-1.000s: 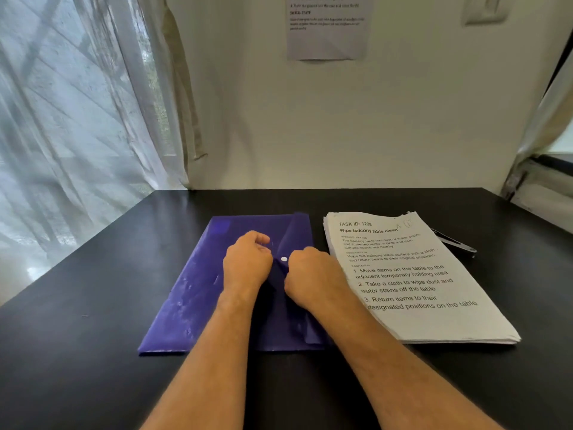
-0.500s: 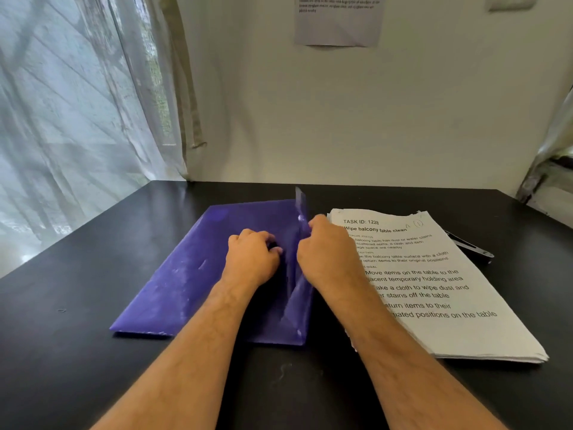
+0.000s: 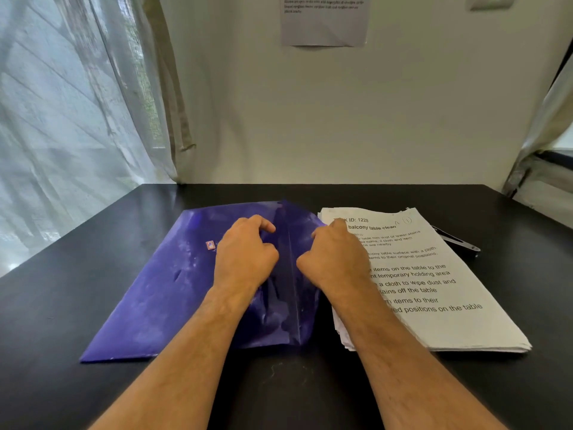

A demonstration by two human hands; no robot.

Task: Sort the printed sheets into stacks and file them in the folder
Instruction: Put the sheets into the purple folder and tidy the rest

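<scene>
A purple plastic folder (image 3: pixel 161 293) lies flat on the black table (image 3: pixel 55 321), left of centre. Its flap (image 3: pixel 305 231) is turned open to the right, along a fold line running toward me. My left hand (image 3: pixel 245 256) rests on the folder body just left of that fold, its curled fingers holding the cover. My right hand (image 3: pixel 331 259) holds the flap with curled fingers and keeps it over the left edge of the printed sheets (image 3: pixel 434 290). These sheets form one thick white stack to the right of the folder, with a task text on top.
A black clip-like object (image 3: pixel 459 243) pokes out from behind the stack's far right edge. A white wall with a taped sheet (image 3: pixel 324 20) stands behind the table. Sheer curtains (image 3: pixel 62 119) hang at the left, and another curtain (image 3: pixel 552 119) at the right.
The folder's flap was shut one second ago, stood upright half a second ago, and now lies open to the right. My right hand moved right with it; my left hand stayed on the folder.
</scene>
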